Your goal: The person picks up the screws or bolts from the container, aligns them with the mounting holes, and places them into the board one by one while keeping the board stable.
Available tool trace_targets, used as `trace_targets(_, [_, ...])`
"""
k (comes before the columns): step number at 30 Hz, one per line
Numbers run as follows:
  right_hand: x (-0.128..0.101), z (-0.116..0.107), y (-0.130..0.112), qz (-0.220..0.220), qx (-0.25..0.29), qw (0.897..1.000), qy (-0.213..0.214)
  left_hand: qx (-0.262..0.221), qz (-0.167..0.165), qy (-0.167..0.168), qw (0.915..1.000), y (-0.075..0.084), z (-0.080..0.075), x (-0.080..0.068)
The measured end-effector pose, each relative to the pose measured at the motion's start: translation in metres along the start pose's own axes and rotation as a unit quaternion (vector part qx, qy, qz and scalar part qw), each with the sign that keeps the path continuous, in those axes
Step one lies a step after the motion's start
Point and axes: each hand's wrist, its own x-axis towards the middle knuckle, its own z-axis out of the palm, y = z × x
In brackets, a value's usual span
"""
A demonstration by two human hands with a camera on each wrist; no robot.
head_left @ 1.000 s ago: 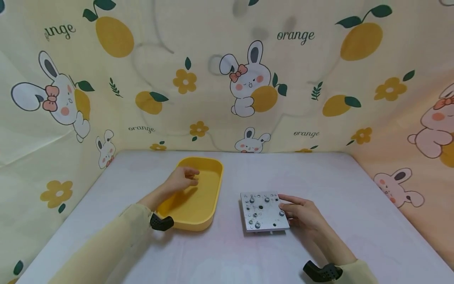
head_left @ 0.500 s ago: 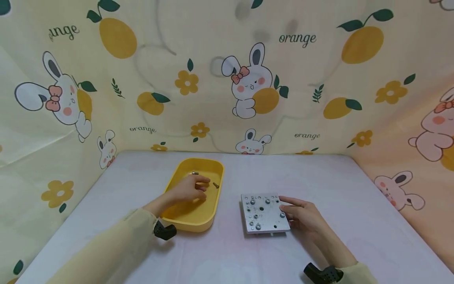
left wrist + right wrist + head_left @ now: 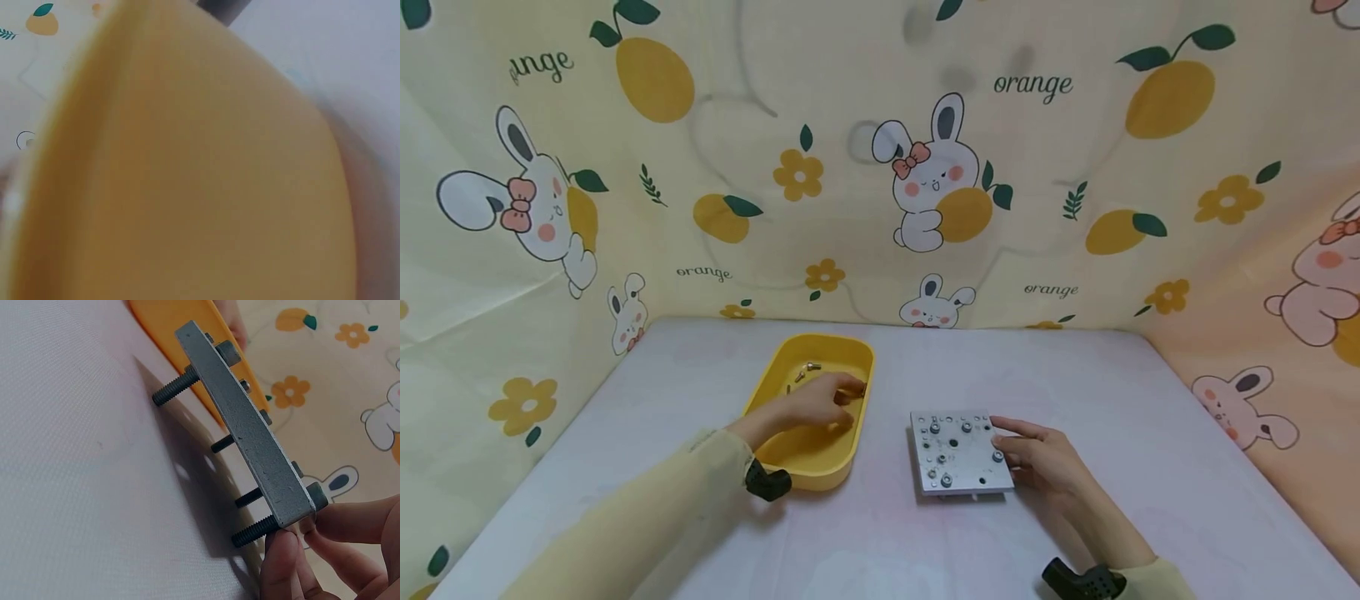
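At the right, my right hand (image 3: 1047,462) grips the right edge of a square metal plate (image 3: 970,467) between thumb and fingers. Several bolts pass through the plate; in the right wrist view their threaded ends, such as one bolt shank (image 3: 175,386), stick out below, over the white table. My left hand (image 3: 816,403) reaches down into a yellow tray (image 3: 808,479), fingers bent with a gap to the thumb, fingertips right at the tray's right wall by a small dark screw. Behind that hand lie several small screws (image 3: 813,367). The tray's outer wall (image 3: 219,156) fills the left wrist view.
The white table (image 3: 880,550) carries the tray at centre left and the plate at centre right. A printed cloth (image 3: 842,75) with rabbits and oranges stands round the back and both sides. Black wrist cameras (image 3: 767,481) sit on both wrists.
My left hand has moved right across the tray to its right wall, uncovering several screws behind it. The right hand and the plate have stayed in place.
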Motion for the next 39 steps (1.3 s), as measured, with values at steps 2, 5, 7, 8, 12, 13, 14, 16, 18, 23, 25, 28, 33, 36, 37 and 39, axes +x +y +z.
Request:
trace_targets(2, [0.001,0.0,0.0,0.0,-0.002,1.0,0.0,-0.016,0.0,0.003,0.9999,0.0,0.0,-0.002])
trace_targets(5, [0.001,0.001,0.0,0.002,-0.002,1.0,0.005,-0.036,0.007,0.001,0.9993,-0.001,0.0,-0.004])
trace_targets(7, [0.001,0.001,0.0,0.0,-0.006,1.0,0.005,-0.046,0.01,-0.004,0.9989,-0.002,-0.001,-0.007])
trace_targets(8, [0.001,0.001,0.0,-0.001,-0.008,1.0,0.006,-0.052,0.009,-0.008,0.9986,-0.002,-0.001,-0.008])
trace_targets(12, [0.0,0.001,0.0,-0.001,-0.012,1.0,0.009,-0.082,-0.005,-0.019,0.9964,-0.002,0.0,-0.013])
trace_targets(13, [0.0,0.001,0.0,-0.001,-0.013,1.0,0.011,-0.088,-0.007,-0.02,0.9959,-0.002,0.0,-0.014])
trace_targets(14, [0.0,0.001,0.0,-0.002,-0.012,1.0,0.01,-0.092,-0.005,-0.02,0.9956,-0.002,0.0,-0.015])
trace_targets(16, [0.0,0.001,0.0,-0.003,-0.011,1.0,0.008,-0.097,0.0,-0.018,0.9951,-0.003,0.0,-0.018])
trace_targets(18, [0.0,0.001,0.001,-0.003,-0.007,1.0,0.008,-0.101,0.014,-0.016,0.9947,-0.005,-0.001,-0.02])
trace_targets(23, [0.001,0.001,0.001,-0.003,-0.006,1.0,0.006,-0.139,0.038,-0.025,0.9892,-0.007,-0.003,-0.025])
trace_targets(25, [0.001,0.001,0.0,-0.005,-0.009,1.0,0.007,-0.152,0.037,-0.031,0.9871,-0.007,-0.004,-0.027])
trace_targets(28, [0.001,0.0,-0.001,-0.007,-0.016,1.0,0.007,-0.167,0.024,-0.036,0.985,-0.005,-0.003,-0.029])
trace_targets(33, [0.0,0.001,-0.001,0.001,-0.027,1.0,0.011,-0.173,0.012,-0.034,0.9843,-0.002,0.0,-0.031])
trace_targets(36, [0.001,0.001,0.0,0.003,-0.027,1.0,0.011,-0.168,0.013,-0.033,0.9852,-0.002,0.001,-0.031])
trace_targets(37, [0.001,0.001,0.0,0.002,-0.027,1.0,0.011,-0.17,0.014,-0.034,0.9847,-0.001,0.002,-0.031])
trace_targets(39, [0.001,0.001,0.0,0.0,-0.026,1.0,0.009,-0.178,0.017,-0.036,0.9832,-0.001,0.003,-0.03])
